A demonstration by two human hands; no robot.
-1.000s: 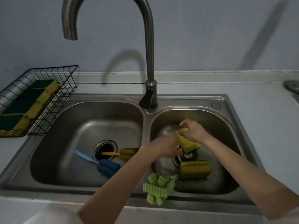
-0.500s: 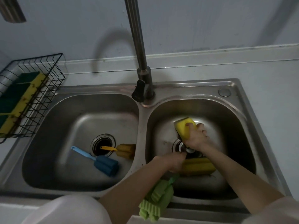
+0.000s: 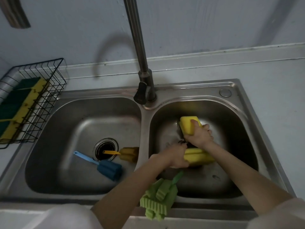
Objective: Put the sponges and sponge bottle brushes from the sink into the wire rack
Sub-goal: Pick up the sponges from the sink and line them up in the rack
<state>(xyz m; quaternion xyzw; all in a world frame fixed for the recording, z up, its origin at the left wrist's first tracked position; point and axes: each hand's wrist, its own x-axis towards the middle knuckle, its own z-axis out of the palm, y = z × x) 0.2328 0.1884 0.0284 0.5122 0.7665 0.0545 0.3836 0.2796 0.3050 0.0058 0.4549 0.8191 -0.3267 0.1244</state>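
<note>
In the right basin of the double sink (image 3: 237,90), both hands work close together over the drain, with bare steel free toward the far right wall and the near corner. The right hand (image 3: 200,138) is clenched around a yellow sponge (image 3: 189,125), lifted and tilted so its long axis runs up and away from the wrist. The left hand (image 3: 177,157) closes on a second yellow sponge (image 3: 198,157) lying crosswise on the basin floor; its fingertips are hidden behind it, and the right forearm cuts off its far end. A green bottle brush (image 3: 158,200) hangs over the near rim, handle pointing up-right into the basin and partly hidden by the left arm. In the left basin, a blue bottle brush (image 3: 109,169) and a yellow bottle brush (image 3: 128,153) lie near the drain, handles pointing left. The wire rack (image 3: 54,83) sits left of the sink, holding green-and-yellow sponges (image 3: 24,103); the frame's edge cuts it off.
</note>
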